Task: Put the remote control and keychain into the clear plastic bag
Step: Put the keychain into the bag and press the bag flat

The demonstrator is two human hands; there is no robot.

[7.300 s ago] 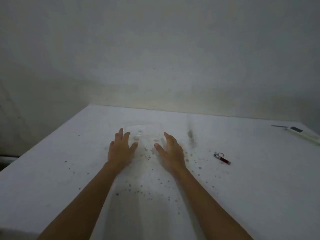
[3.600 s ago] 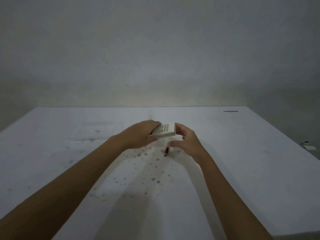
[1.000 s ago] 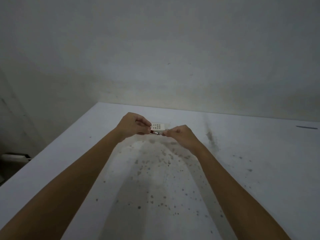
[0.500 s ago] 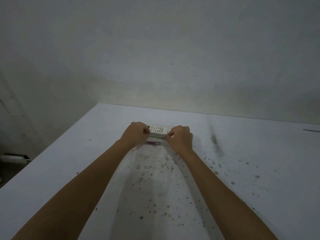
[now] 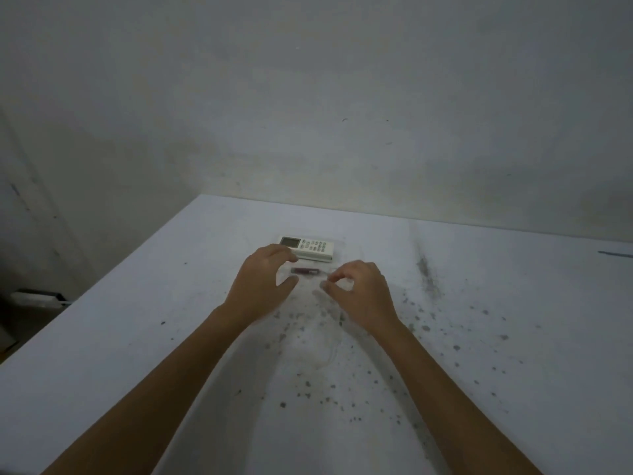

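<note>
The white remote control (image 5: 307, 247) lies crosswise on the white table (image 5: 137, 337), display to the left. Just nearer to me lies the dark red keychain (image 5: 306, 271). Both seem to sit under the film of the clear plastic bag (image 5: 327, 341), which lies flat and whose faint outline runs from the remote back toward me. My left hand (image 5: 262, 286) hovers at the bag's left side, fingers spread, holding nothing. My right hand (image 5: 361, 293) is at the bag's right side, its thumb and forefinger pinched together on the film.
The tabletop is speckled with dark spots around the bag and to its right. A thin dark object (image 5: 616, 254) lies at the far right edge. The table's left edge drops to a floor with a white item (image 5: 34, 298). A bare wall stands behind.
Both hands have drawn back from the remote toward me. The remote and keychain now lie flat on the table, and my left hand has opened.
</note>
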